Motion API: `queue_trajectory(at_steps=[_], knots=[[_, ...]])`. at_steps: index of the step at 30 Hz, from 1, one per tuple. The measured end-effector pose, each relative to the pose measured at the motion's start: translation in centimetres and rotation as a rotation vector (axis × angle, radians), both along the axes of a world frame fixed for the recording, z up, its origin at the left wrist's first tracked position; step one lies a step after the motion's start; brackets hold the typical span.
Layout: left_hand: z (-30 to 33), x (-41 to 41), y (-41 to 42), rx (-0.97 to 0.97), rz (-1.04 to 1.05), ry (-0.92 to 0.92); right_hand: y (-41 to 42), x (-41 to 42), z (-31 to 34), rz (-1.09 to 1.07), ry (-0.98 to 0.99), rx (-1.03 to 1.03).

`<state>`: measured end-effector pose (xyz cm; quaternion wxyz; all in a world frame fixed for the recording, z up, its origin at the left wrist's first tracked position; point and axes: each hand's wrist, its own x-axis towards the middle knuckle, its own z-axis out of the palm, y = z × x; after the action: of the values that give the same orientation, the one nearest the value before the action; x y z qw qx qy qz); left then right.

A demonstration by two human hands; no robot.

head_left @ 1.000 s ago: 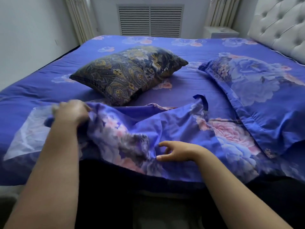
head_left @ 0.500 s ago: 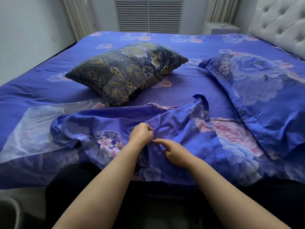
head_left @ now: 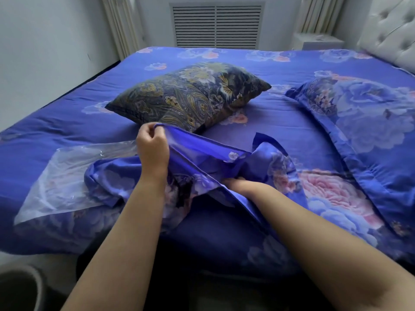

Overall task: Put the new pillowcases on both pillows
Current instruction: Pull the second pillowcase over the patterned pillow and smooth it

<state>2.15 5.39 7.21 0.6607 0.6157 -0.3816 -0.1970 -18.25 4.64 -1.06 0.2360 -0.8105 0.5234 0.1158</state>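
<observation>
Hands apart: left hand [head_left: 152, 147] raised, fingers pinching the hem of the blue floral pillowcase [head_left: 202, 160] and lifting it into a ridge; right hand [head_left: 235, 184] lower, mostly buried in the folds of the same pillowcase, grip impossible to tell. Pillowcase crumpled near the front edge of the bed [head_left: 67, 122], partly overlapping a clear plastic bag [head_left: 65, 176] lying toward the front left. Just behind, a dark paisley pillow [head_left: 190, 95] resting mid-bed, tilted. Toward the right edge, a second pillow [head_left: 370, 131] in blue floral fabric, lying flat near the tufted white headboard [head_left: 395, 30]. Slatted vent [head_left: 216, 25] on the far wall.
</observation>
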Motion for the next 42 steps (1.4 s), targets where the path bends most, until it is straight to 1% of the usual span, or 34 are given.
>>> queue_trajectory(at_steps=[1, 2, 4, 5, 6, 8, 10, 12, 14, 16, 17, 18, 20, 23, 25, 26, 27, 28, 29, 31, 33, 35, 36, 40, 42], knots=[[-1.1, 1.0, -0.2, 0.084, 0.033, -0.003, -0.1, 0.0, -0.5, -0.020, -0.010, 0.013], [-2.4, 1.9, -0.3, 0.179, 0.052, -0.010, -0.1, 0.1, -0.9, -0.096, -0.062, -0.005], [-5.0, 3.2, -0.5, 0.377, 0.013, -0.053, -0.5, 0.1, -0.9, -0.211, -0.192, -0.221], [-5.7, 3.4, -0.4, 0.445, -0.036, -0.091, -0.7, 0.1, -0.6, -0.274, -0.272, -0.304], [-6.1, 3.5, -0.5, 0.474, -0.088, -0.123, -0.8, 0.1, -0.2, -0.326, -0.351, -0.360], [-5.8, 3.4, -0.7, 0.460, -0.144, -0.147, -1.1, 0.2, 0.4, -0.404, -0.477, -0.353], [-5.0, 3.5, -1.6, 0.397, -0.144, -0.145, -1.8, 0.4, 0.6, -0.482, -0.560, -0.347], [-4.0, 3.7, -2.7, 0.339, -0.132, -0.148, -2.5, 0.5, 0.7, -0.554, -0.616, -0.388], [-3.2, 3.9, -4.3, 0.375, -0.141, -0.216, -3.0, 0.7, 0.9, -0.586, -0.654, -0.378], [-2.9, 3.9, -6.4, 0.517, -0.209, -0.287, -3.8, 1.0, 0.7, -0.589, -0.688, -0.323], [-2.7, 3.9, -7.6, 0.597, -0.245, -0.285, -4.3, 1.2, 0.8, -0.590, -0.709, -0.292], [-2.8, 3.8, -8.5, 0.655, -0.264, -0.228, -4.8, 1.4, 0.7, -0.593, -0.751, -0.256], [-3.1, 3.6, -10.2, 0.682, -0.281, -0.028, -5.5, 1.9, 1.0, -0.594, -0.833, -0.188], [-3.7, 2.7, -12.4, 0.573, -0.207, 0.270, -6.4, 2.4, 2.0, -0.593, -0.940, -0.093], [-4.9, 3.7, -15.4, 0.485, -0.203, 0.456, -6.9, 2.4, 2.8, -0.655, -1.037, -0.007], [-7.0, 5.1, -18.1, 0.506, -0.212, 0.533, -7.3, 2.2, 3.2, -0.706, -1.117, 0.054], [-7.8, 5.7, -19.7, 0.566, -0.248, 0.577, -7.9, 2.0, 3.7, -0.768, -1.218, 0.130], [-6.9, 5.7, -19.1, 0.554, -0.307, 0.615, -8.4, 1.8, 4.3, -0.832, -1.325, 0.204], [-6.9, 6.1, -19.8, 0.536, -0.318, 0.649, -8.9, 1.5, 4.8, -0.892, -1.427, 0.272], [-4.1, 5.1, -18.4, 0.497, -0.327, 0.659, -10.3, 0.9, 5.8, -0.969, -1.582, 0.356], [-2.3, 4.4, -17.7, 0.497, -0.336, 0.671, -11.3, 0.7, 6.4, -1.002, -1.646, 0.383], [-1.6, 3.7, -17.4, 0.435, -0.426, 0.715, -12.2, 1.0, 6.4, -1.026, -1.652, 0.419], [-0.9, 2.9, -16.8, 0.448, -0.457, 0.660, -12.4, 1.2, 6.5, -1.036, -1.648, 0.435], [0.8, 1.3, -14.1, 0.479, -0.640, 0.536, -14.4, 1.7, 6.5, -1.066, -1.586, 0.472], [1.2, 2.1, -12.7, 0.498, -0.671, 0.472, -15.6, 1.8, 7.2, -1.009, -1.618, 0.578]])
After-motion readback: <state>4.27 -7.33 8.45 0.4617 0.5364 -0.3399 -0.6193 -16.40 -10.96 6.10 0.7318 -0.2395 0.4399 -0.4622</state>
